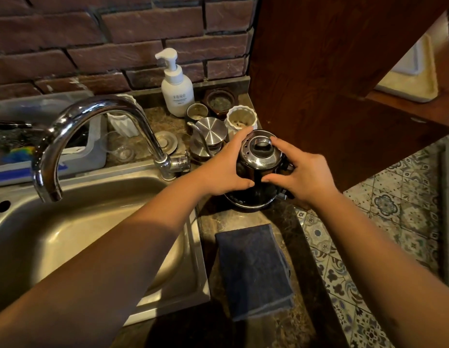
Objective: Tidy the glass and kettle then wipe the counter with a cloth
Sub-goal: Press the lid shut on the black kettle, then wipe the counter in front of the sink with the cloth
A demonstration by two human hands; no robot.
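Both hands are wrapped around the kettle [260,169] at centre right of the frame: the left hand [226,169] cups its left side with fingers curled over the shoulder and thumb pressed to the front, and the right hand [302,174] clasps the right side the same way, so the two thumbs nearly meet on the dark body. The kettle sits between the palms, upright, and whether its base rests on the counter [243,217] or is just lifted off I cannot tell. To the left, filling the lower left of the frame, is the steel sink [67,234] with its curved tap [97,109] arching above. Below the hands, at lower centre, the dark cloth [253,270] lies folded flat on the counter, well apart from either hand and apparently unused. A clear glass [118,146] stands behind the tap at centre left, near the sink's back edge; judging by that it may already be put away, though this is uncertain. As I read it, the kettle step is in hand and the wiping is still to come.
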